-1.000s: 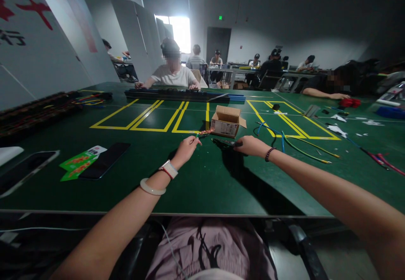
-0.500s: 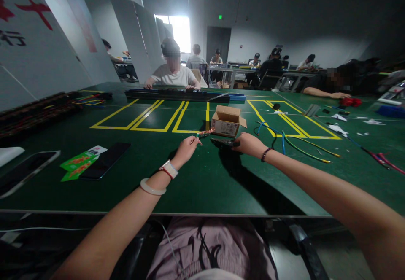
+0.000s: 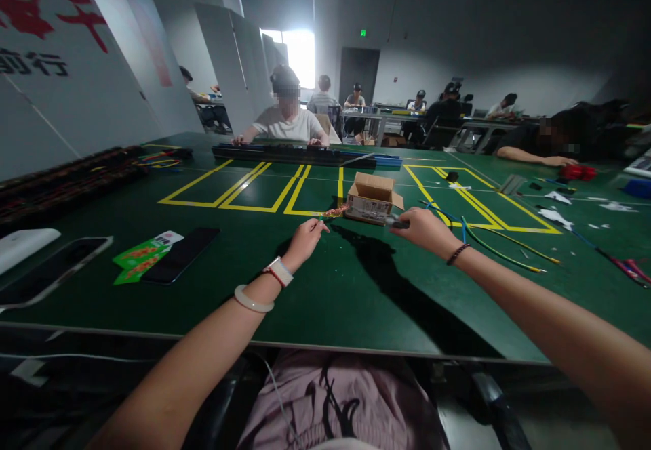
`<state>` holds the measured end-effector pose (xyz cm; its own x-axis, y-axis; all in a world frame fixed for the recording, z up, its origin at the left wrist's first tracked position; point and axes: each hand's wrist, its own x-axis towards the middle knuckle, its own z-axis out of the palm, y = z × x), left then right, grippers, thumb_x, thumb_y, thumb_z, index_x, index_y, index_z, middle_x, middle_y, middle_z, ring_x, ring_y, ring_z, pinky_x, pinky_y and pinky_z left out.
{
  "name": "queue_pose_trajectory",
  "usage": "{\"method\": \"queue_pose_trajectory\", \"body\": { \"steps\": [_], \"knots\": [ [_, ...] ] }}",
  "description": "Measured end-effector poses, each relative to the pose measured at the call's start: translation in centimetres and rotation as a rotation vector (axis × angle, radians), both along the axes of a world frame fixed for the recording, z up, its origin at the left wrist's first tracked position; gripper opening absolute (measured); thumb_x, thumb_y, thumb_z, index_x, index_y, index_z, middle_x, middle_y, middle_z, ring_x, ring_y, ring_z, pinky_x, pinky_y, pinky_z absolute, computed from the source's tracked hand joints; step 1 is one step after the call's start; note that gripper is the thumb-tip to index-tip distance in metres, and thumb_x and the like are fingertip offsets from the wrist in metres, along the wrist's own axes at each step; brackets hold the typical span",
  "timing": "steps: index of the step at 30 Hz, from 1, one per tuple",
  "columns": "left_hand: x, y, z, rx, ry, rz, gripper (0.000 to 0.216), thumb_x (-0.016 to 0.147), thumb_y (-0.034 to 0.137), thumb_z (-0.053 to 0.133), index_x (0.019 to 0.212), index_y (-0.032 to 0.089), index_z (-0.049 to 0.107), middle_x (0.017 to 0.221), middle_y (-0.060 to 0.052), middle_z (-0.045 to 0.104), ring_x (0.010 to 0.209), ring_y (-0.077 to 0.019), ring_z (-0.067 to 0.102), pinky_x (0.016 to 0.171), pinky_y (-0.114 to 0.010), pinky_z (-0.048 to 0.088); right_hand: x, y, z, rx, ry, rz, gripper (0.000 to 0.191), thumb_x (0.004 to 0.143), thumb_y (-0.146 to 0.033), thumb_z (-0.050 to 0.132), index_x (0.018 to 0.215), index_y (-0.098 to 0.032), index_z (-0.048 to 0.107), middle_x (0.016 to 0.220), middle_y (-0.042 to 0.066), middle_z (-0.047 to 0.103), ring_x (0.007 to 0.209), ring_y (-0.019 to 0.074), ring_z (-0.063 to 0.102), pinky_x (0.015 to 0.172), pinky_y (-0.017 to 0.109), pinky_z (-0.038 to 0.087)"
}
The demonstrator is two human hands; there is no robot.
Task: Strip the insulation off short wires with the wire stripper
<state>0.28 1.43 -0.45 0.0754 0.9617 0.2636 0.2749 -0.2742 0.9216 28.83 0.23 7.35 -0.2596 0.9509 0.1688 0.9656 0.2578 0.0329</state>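
Note:
My left hand [image 3: 306,240] is closed around the end of a green wire, whose frayed copper strands [image 3: 336,212] spread out past my fingertips toward an open cardboard box [image 3: 366,209]. Between the fingers of my right hand [image 3: 427,230] is a small dark tool with a greyish tip [image 3: 395,223]; its exact kind is unclear. That hand hovers just right of the box's front, apart from the strands. Beside it, cut green and blue wires [image 3: 501,250] lie on the green table [image 3: 325,301].
Two phones, a dark one [image 3: 182,256] and a pale-edged one [image 3: 55,270], lie at left by a green packet [image 3: 145,257]. Black and blue strips [image 3: 305,154] span the far side before a seated person [image 3: 287,114]. Another person [image 3: 554,138] leans over the table at right.
My right hand has drawn back to the right with the tool, away from the copper strands. My left hand keeps its grip. The whole view has shifted slightly.

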Motion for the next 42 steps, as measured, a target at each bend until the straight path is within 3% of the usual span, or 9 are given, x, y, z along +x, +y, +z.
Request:
{"method": "queue_pose_trajectory", "body": {
  "steps": [5,9,23,33,42],
  "knots": [
    [0.2,-0.1,0.1,-0.009,0.007,0.041,0.029,0.093,0.032,0.043,0.078,0.015,0.060,0.055,0.004,0.038,0.048,-0.0115,0.037,0.048,-0.023,0.025,2.5,1.3,1.9,0.210,0.138,0.027,0.037,0.082,-0.052,0.054,0.077,-0.019,0.071,0.077,0.007,0.065,0.069,0.0189,0.058,0.058,0.028,0.037],
    [0.2,-0.2,0.2,-0.008,0.014,0.045,0.029,0.094,0.029,0.040,0.078,0.015,0.059,0.054,0.005,0.036,0.048,-0.0116,0.037,0.048,-0.023,0.026,3.9,2.6,2.4,0.270,0.142,0.004,0.035,0.081,-0.050,0.054,0.080,-0.019,0.072,0.080,0.009,0.066,0.072,0.0219,0.059,0.059,0.030,0.038],
    [0.2,-0.2,0.2,0.000,0.024,0.019,0.030,0.093,0.032,0.042,0.079,0.015,0.062,0.055,0.004,0.038,0.048,-0.0125,0.039,0.048,-0.023,0.027,3.6,3.2,1.7,0.220,-0.024,-0.148,0.034,0.084,-0.044,0.050,0.088,-0.019,0.073,0.089,0.011,0.067,0.076,0.0223,0.062,0.058,0.029,0.039],
    [0.1,-0.3,0.2,0.029,0.030,0.014,0.029,0.092,0.031,0.042,0.079,0.015,0.062,0.055,0.004,0.040,0.049,-0.0126,0.040,0.048,-0.023,0.028,3.8,2.9,1.5,0.239,-0.053,-0.145,0.032,0.083,-0.042,0.051,0.093,-0.021,0.073,0.098,0.010,0.067,0.081,0.0234,0.063,0.062,0.031,0.042],
    [0.3,0.3,-0.5,0.060,0.021,0.054,0.019,0.092,0.026,0.049,0.086,0.013,0.062,0.058,0.005,0.041,0.050,-0.0107,0.038,0.050,-0.022,0.027,2.8,1.8,0.0,0.324,0.163,-0.030,0.032,0.085,-0.046,0.051,0.089,-0.020,0.071,0.104,0.009,0.067,0.082,0.0236,0.063,0.064,0.033,0.044]
  ]
}}
